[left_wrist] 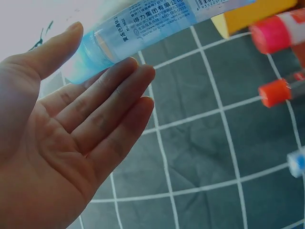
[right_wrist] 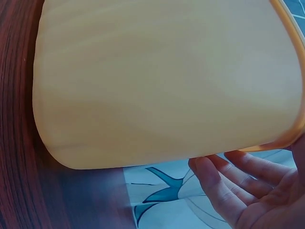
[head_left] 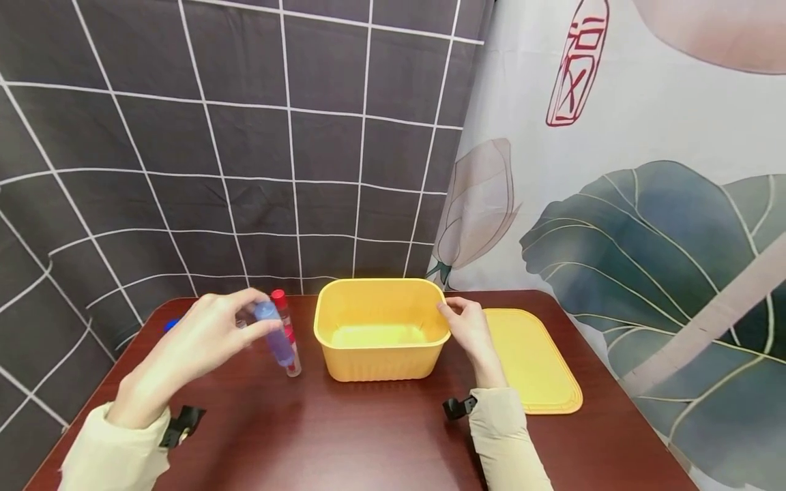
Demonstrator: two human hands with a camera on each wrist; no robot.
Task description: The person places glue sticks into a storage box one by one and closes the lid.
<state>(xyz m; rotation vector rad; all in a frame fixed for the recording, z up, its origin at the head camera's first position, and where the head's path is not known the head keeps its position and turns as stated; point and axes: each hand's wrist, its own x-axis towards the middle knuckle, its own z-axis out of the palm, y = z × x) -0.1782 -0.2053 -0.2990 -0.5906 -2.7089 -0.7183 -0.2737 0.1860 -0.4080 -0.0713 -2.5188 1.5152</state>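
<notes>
My left hand [head_left: 211,334] pinches a blue translucent tube [head_left: 274,334] near its top, between thumb and fingers, tilted above the table. In the left wrist view, printed Chinese text and a barcode show on this blue tube [left_wrist: 157,24]; the other fingers extend loosely. On the right, my right hand [head_left: 471,331] holds the rim of a yellow plastic box [head_left: 381,365] at its right end. The right wrist view has the box's wall [right_wrist: 167,90] filling most of the frame, the right hand [right_wrist: 257,191] at its edge. The visible inside of the box holds nothing.
Red-capped clear tubes [head_left: 293,361] stand left of the box, partly behind the blue tube. Something blue [head_left: 171,324] shows behind the left hand. A flat yellow lid [head_left: 534,361] lies right of the box on the brown table [head_left: 368,436]. Cloth hangs behind.
</notes>
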